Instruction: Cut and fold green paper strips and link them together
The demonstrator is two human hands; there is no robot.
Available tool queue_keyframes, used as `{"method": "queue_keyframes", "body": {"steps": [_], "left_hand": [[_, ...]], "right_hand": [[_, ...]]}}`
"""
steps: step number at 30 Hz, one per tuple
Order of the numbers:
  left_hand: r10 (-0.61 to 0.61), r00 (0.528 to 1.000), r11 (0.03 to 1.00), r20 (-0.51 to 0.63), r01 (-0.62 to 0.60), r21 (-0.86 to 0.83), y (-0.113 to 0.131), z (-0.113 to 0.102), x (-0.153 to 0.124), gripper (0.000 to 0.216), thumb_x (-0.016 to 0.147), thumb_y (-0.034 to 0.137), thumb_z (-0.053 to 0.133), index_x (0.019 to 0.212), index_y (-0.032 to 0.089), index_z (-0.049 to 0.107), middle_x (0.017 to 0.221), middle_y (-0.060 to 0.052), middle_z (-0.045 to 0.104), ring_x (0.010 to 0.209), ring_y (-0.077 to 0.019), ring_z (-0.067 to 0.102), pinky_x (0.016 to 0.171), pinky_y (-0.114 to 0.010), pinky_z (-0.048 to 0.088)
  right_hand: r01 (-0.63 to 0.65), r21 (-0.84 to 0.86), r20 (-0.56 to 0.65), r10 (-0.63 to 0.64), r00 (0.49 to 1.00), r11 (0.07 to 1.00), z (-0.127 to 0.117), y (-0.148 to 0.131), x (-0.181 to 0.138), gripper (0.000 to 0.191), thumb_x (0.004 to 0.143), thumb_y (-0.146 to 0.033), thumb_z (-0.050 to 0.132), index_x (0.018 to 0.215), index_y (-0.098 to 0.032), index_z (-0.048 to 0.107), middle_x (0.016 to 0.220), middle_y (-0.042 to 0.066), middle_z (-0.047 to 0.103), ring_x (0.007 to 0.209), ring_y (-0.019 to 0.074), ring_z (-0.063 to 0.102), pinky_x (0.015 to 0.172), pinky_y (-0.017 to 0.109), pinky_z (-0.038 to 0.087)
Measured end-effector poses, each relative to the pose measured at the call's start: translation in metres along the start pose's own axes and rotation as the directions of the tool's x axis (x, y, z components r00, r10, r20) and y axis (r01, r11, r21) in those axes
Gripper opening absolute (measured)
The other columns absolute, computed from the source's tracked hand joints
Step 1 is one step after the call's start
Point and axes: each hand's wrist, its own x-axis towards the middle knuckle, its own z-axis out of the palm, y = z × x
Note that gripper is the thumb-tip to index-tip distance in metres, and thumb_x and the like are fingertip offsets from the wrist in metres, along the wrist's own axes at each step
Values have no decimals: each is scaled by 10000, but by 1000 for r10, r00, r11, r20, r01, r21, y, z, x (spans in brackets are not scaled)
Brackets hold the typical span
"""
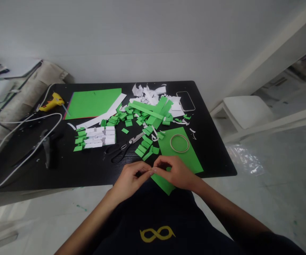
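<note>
Both my hands meet at the table's front edge, fingertips pinched together. My left hand (131, 179) is closed on the corner of a piece of green paper (165, 185). My right hand (178, 172) pinches the same paper beside it, and the paper hangs below its fingers. What lies right between the fingertips is mostly hidden. Just beyond the right hand, a tape roll (171, 144) rests on a green sheet (194, 162). Black-handled scissors (128, 142) lie partly open past my left hand, near folded green paper pieces (143, 148).
A heap of green pieces (128, 123) and white scraps (149, 94) covers the table's middle. Rows of folded paper (99, 137) sit left of it. A yellow glue gun (54, 102), white cable (22, 159), green sheets (94, 102) and phone-shaped object (186, 101) lie around.
</note>
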Motion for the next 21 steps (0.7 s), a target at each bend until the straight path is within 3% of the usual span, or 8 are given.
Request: {"method": "queue_keyframes", "body": {"steps": [9,15,21], "left_hand": [[92,995,996,-29,-92,20,1,-7,-1,194,976,242,603,803,189,673,717,-6,646,658,-147,600,633,-255,464],[79,992,997,-96,-77,19,0,-3,1,168,947,219,608,792,188,663,695,1,648,628,-141,600,611,-240,454],[127,990,992,-56,-125,32,5,-3,2,178,940,185,599,769,187,648,683,5,625,633,-139,592,615,-240,443]], "right_hand": [[22,36,-44,-20,999,999,-1,1,-3,115,908,-286,714,823,-210,733,796,12,746,749,175,662,709,298,512],[14,73,-31,-12,999,997,2,-2,-1,105,906,-286,682,846,-204,704,779,11,704,705,161,636,661,286,510],[-3,102,19,1,1000,995,5,-2,1,26,841,-199,684,815,-201,681,781,2,698,712,153,647,672,276,514]]}}
